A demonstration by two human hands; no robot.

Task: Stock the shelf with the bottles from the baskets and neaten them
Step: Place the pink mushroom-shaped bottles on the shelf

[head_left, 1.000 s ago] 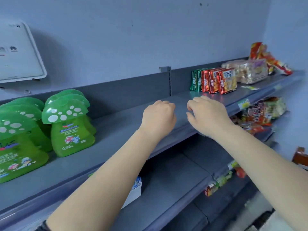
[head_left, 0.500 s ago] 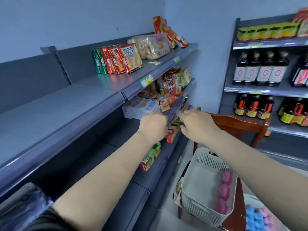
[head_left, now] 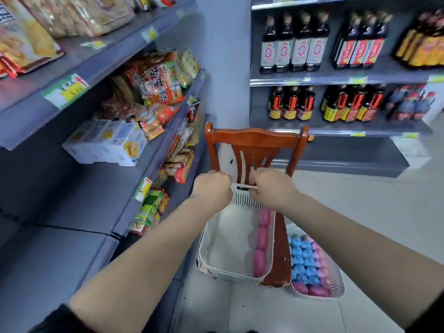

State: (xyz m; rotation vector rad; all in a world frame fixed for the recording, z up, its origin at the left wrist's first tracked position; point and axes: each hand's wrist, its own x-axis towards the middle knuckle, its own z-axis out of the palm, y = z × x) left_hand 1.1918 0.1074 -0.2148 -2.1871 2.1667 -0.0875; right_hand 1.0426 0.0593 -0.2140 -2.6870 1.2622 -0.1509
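A: Grip status?
B: Left hand (head_left: 212, 188) and right hand (head_left: 271, 187), both w/ fingers curled, at the far rim of the white basket (head_left: 230, 276). Looks like each grips the rim by its handle slot, but fingertips are hidden behind the knuckles, so contact is my read, not certain.

A: Step in hand?
B: Prob. taking hold of the basket to shift or lift it. No bottle in either hand yet.

A: Next move needs?
B: An even two-hand lift. The load sits along one side, so it may tip toward 3 o'clock.

A: Contents?
B: Item 1, white basket on the wooden chair (head_left: 254, 140): pink bottles (head_left: 262, 246) in one row along the 3 o'clock wall, rest of the floor bare.
Item 2, second basket (head_left: 336, 288) at 4 o'clock of the first, lower, beside the chair seat: packed w/ blue bottles (head_left: 301, 258) and pink ones at its near end.

A: Destination?
B: Grey shelf (head_left: 79, 195) at 9 o'clock, bare stretch beside the snack packs (head_left: 158, 85).
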